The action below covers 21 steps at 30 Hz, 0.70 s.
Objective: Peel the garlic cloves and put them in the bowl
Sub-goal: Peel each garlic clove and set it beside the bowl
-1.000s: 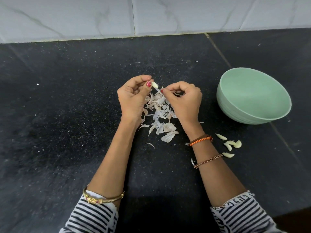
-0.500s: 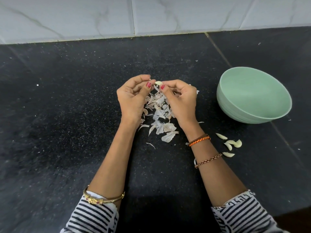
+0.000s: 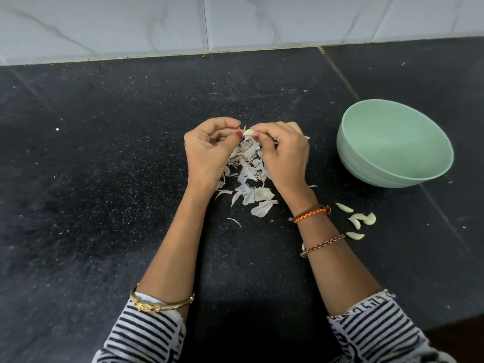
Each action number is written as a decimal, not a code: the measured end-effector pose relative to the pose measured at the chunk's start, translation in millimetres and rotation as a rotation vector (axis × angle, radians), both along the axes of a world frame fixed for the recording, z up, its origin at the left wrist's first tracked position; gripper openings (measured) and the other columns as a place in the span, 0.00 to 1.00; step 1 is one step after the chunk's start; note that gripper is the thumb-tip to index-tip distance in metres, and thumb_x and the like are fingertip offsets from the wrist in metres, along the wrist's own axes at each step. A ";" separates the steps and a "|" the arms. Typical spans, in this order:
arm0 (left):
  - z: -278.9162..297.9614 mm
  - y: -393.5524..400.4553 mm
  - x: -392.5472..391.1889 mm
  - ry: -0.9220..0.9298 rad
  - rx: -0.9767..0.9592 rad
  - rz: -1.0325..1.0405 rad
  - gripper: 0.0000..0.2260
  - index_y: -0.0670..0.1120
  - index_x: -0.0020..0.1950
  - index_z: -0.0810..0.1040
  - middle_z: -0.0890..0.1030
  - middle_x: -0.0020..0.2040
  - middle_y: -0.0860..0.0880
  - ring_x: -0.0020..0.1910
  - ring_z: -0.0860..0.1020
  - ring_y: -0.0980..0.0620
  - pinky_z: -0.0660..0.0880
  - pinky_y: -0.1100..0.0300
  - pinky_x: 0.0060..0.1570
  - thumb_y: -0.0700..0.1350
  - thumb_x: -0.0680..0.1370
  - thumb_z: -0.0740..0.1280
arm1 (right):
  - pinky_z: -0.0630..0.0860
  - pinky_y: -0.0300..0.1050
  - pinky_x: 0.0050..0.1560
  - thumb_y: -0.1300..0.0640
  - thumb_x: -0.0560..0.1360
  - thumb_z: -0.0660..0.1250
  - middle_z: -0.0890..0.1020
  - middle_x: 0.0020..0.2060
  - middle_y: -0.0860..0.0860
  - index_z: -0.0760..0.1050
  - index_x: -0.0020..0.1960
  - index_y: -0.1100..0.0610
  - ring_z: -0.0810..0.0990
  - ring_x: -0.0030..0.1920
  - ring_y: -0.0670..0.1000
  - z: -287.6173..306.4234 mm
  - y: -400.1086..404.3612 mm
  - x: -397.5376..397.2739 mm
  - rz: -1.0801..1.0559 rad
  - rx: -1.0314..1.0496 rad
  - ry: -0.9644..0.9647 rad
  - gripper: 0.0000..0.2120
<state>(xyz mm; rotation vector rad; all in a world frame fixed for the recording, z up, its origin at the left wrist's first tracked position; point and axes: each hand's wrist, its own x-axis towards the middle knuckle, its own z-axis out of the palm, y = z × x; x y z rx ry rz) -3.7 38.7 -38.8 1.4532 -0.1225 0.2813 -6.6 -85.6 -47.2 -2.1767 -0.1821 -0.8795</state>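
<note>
A small pale garlic clove [image 3: 248,132] is pinched between the fingertips of both hands above the black counter. My left hand [image 3: 209,150] holds it from the left with curled fingers. My right hand [image 3: 284,154] holds it from the right, thumb against the clove. Under the hands lies a heap of white garlic skins [image 3: 252,179]. Several peeled cloves [image 3: 358,220] lie on the counter to the right of my right wrist. The pale green bowl [image 3: 366,163] stands at the right, and its visible inside looks empty.
The black speckled counter [image 3: 104,179] runs back to a white tiled wall [image 3: 209,22]. A seam in the counter runs diagonally past the bowl. Small white flecks are scattered over the surface.
The hands have drawn closer together, so both now pinch the clove, which has turned to lie sideways between the fingertips. The bowl, skins and peeled cloves have not moved.
</note>
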 end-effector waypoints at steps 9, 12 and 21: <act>-1.9 -1.4 -1.7 -0.041 0.024 0.017 0.09 0.47 0.41 0.79 0.80 0.35 0.55 0.33 0.75 0.60 0.74 0.68 0.37 0.34 0.68 0.69 | 0.65 0.35 0.36 0.62 0.72 0.66 0.82 0.33 0.50 0.82 0.39 0.57 0.77 0.37 0.54 0.1 -1.6 0.5 -0.053 -0.196 -0.173 0.07; 0.1 -4.7 -1.9 -0.028 -0.030 0.026 0.09 0.46 0.42 0.78 0.80 0.32 0.56 0.32 0.76 0.62 0.74 0.70 0.37 0.32 0.69 0.68 | 0.67 0.31 0.39 0.64 0.72 0.68 0.82 0.36 0.47 0.83 0.43 0.58 0.79 0.40 0.50 2.4 0.0 -0.8 0.041 0.007 -0.016 0.05; 1.9 -2.7 -3.9 -0.018 0.130 0.057 0.08 0.47 0.37 0.79 0.73 0.30 0.45 0.27 0.65 0.61 0.65 0.69 0.30 0.38 0.72 0.62 | 0.71 0.27 0.40 0.64 0.77 0.63 0.81 0.37 0.47 0.80 0.45 0.62 0.78 0.39 0.34 23.3 1.5 -7.5 0.145 0.784 0.307 0.07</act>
